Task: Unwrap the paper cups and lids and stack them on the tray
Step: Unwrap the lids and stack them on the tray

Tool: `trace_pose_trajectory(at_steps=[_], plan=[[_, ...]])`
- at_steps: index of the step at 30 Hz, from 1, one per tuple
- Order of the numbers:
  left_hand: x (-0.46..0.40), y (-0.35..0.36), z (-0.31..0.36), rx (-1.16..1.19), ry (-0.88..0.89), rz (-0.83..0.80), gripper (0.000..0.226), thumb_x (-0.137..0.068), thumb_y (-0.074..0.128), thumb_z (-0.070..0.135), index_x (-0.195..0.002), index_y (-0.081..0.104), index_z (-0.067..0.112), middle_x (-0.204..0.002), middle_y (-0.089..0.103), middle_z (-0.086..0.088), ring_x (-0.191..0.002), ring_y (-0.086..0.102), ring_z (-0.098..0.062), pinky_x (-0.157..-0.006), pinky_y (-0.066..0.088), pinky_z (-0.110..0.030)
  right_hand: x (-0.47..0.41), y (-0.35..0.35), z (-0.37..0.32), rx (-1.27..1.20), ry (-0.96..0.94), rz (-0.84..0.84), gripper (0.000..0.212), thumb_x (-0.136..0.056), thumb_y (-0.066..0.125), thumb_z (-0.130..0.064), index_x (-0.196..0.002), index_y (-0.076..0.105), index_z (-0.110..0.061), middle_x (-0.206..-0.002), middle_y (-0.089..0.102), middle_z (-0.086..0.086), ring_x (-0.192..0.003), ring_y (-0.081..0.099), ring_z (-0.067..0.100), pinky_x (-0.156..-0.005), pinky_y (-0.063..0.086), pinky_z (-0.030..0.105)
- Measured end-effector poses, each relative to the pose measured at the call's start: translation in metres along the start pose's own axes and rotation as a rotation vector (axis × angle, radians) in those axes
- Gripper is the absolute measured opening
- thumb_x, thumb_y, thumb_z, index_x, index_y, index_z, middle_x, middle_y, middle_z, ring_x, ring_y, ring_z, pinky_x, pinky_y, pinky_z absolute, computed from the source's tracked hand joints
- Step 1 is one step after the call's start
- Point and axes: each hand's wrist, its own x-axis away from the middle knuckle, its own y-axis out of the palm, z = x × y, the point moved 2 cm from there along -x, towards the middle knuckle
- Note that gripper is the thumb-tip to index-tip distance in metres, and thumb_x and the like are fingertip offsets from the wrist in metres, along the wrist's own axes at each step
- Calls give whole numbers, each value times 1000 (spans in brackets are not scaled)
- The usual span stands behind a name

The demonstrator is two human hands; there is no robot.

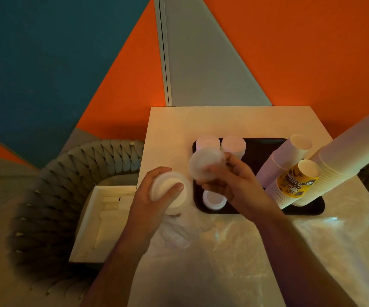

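Both my hands hold white lids over the table, at the tray's 9 o'clock edge.
My left hand [154, 196] curls round a lid stack [170, 192], crinkly plastic wrap [179, 231] at its 5 o'clock. My right hand [230, 185] pinches a blurred round lid [205, 165]. The black tray [265, 149] carries three short lid stacks and, toward 3 o'clock, tall leaning paper cup stacks [343, 156], one printed yellow.

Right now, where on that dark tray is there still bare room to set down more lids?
The tray shows bare surface in its middle, between the two lid stacks at the far-left corner and the cup stacks leaning on the right. The near-left corner is crowded: a short lid stack sits there under the right hand.
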Motion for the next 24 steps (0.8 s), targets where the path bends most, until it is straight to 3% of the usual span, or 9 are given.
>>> trace_pose_trajectory(at_steps=[2, 3, 4, 6, 8, 12, 14, 18, 24], plan=[[-1, -3, -4, -16, 14, 24, 35, -84, 78, 22, -108, 65, 43, -108, 62, 22, -105, 61, -12, -60, 62, -35, -11, -19, 10, 72, -15, 95, 19, -99, 59, -15, -117, 63, -11, -112, 72, 11, -102, 72, 32, -85, 62, 37], [-2, -5, -6, -37, 23, 33, 35, -85, 78, 21, -108, 63, 44, -105, 62, 24, -103, 60, -10, -59, 61, -31, -18, -32, 19, 247, -41, 149, 19, -103, 55, -16, -120, 65, -15, -115, 72, 7, -106, 71, 27, -90, 60, 37], [-2, -6, -7, -55, 28, 39, 36, -85, 77, 22, -108, 62, 45, -104, 61, 25, -103, 59, -9, -58, 60, -29, -24, -44, 28, 481, -74, 193, 23, -105, 53, -19, -124, 66, -20, -115, 72, 0, -108, 70, 17, -94, 58, 33], [-3, -8, -9, -55, 24, 53, 36, -85, 77, 23, -110, 61, 45, -108, 60, 24, -103, 59, -9, -59, 60, -30, -30, -60, 47, 877, -143, 223, 29, -106, 50, -21, -129, 67, -24, -117, 70, -12, -106, 64, -2, -92, 48, 9], [-4, -9, -11, -49, 18, 66, 36, -85, 77, 23, -112, 62, 43, -111, 60, 23, -103, 59, -10, -60, 61, -33, -33, -67, 65, 1060, -208, 233, 31, -105, 50, -14, -129, 68, -21, -123, 68, -6, -105, 58, -6, -86, 41, -1], [-5, -13, -12, -74, 19, 81, 37, -85, 76, 25, -115, 61, 40, -116, 60, 18, -106, 59, -14, -60, 61, -34, -33, -76, 104, 1327, -245, 158, 28, -100, 58, -9, -125, 70, -16, -124, 65, 4, -108, 60, 10, -90, 50, 23], [-5, -16, -12, -55, 17, 79, 37, -84, 77, 25, -114, 62, 40, -113, 60, 21, -105, 60, -13, -59, 61, -33, -31, -83, 120, 1412, -189, 150, 30, -96, 64, -8, -125, 70, -15, -130, 63, 8, -119, 58, 23, -96, 51, 33], [-6, -18, -12, -42, 20, 78, 36, -85, 76, 22, -110, 61, 42, -112, 61, 21, -102, 60, -13, -56, 59, -29, -22, -85, 127, 1438, -66, 137, 42, -93, 70, -19, -135, 64, -25, -144, 52, 1, -134, 41, 24, -101, 39, 29], [-7, -19, -12, -50, 32, 77, 36, -85, 76, 22, -110, 61, 43, -110, 60, 24, -101, 60, -11, -55, 59, -28, -14, -81, 128, 1473, 24, 80, 50, -91, 72, -26, -139, 59, -30, -149, 46, -4, -137, 34, 22, -107, 45, 35]])
